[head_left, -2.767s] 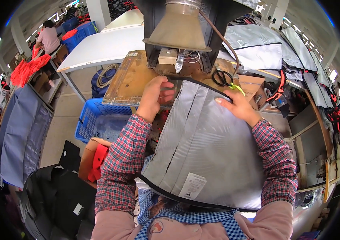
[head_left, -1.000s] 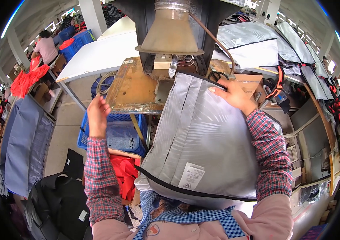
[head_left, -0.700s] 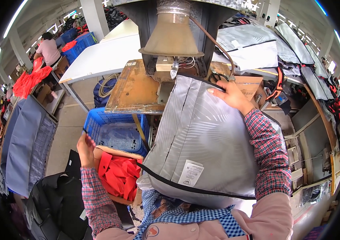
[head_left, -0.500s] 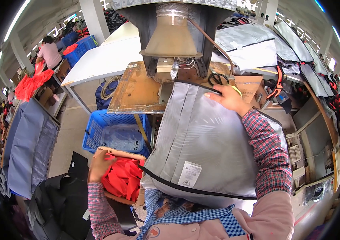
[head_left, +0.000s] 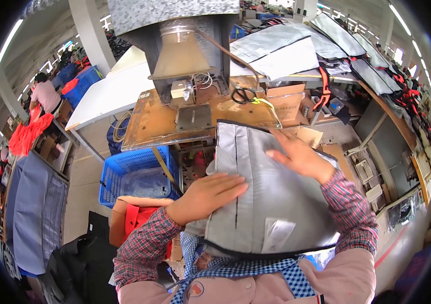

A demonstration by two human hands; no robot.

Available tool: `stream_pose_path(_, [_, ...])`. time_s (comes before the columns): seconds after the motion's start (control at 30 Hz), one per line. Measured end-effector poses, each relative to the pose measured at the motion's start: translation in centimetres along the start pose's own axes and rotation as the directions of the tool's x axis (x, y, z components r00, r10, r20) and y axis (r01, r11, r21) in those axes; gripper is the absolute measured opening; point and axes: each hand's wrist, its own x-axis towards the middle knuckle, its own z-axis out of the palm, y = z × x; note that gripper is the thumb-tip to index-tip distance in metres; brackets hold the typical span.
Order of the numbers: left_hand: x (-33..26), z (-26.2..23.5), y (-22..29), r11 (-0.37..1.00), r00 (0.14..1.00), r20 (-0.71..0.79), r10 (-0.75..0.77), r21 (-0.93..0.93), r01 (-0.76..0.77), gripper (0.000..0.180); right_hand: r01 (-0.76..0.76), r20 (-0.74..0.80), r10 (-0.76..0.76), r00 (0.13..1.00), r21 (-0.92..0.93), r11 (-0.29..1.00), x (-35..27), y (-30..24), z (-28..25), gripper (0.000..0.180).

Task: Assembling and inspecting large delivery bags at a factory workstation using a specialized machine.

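Note:
A silver-grey fabric piece (head_left: 256, 197) with black bound edges and a dark seam line lies in front of me, its near edge close to my body. My left hand (head_left: 208, 196) rests flat on its left part, fingers stretched out over the seam. On its far right part lies my right hand (head_left: 299, 154), thumb apart from the fingers, fingertips near the far edge. A white label (head_left: 279, 235) is attached near the piece's lower edge. Beyond the piece is a wooden worktable (head_left: 144, 121) with a metal plate (head_left: 194, 117) set in its front.
A machine with a cone-shaped hood (head_left: 182, 55) stands on the worktable, black-handled scissors (head_left: 243, 95) beside it. A blue crate (head_left: 137, 177) and a cardboard box (head_left: 119, 218) holding red cloth stand at left. Grey panels (head_left: 286, 45) cover the back right table. Another person (head_left: 47, 93) sits far left.
My left hand has come from above the red cloth onto the grey piece. The piece has drawn back from the worktable, uncovering the metal plate. My right hand has come nearer with it.

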Motion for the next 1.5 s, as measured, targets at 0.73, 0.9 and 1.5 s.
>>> stream_pose_path(0.73, [17.5, -7.0, 12.8, 0.989, 0.657, -0.746, 0.106, 0.011, -0.147, 0.016, -0.075, -0.815, 0.005, 0.579, -0.048, 0.996, -20.3, -0.4, -26.2, 0.042])
stream_pose_path(0.9, [10.3, -6.8, 9.5, 0.911, 0.706, -0.603, -0.372, -0.383, 0.153, 0.017, 0.054, -0.407, -0.242, 0.881, -0.422, 0.905, -4.3, -3.7, -21.9, 0.033])
stream_pose_path(1.5, [-2.3, -1.3, -11.1, 0.086, 0.419, -0.009, -0.908, -0.983, 0.164, 0.028, 0.301, 0.184, -0.305, 0.935, 0.048, 0.952, 13.4, 0.9, 2.1, 0.021])
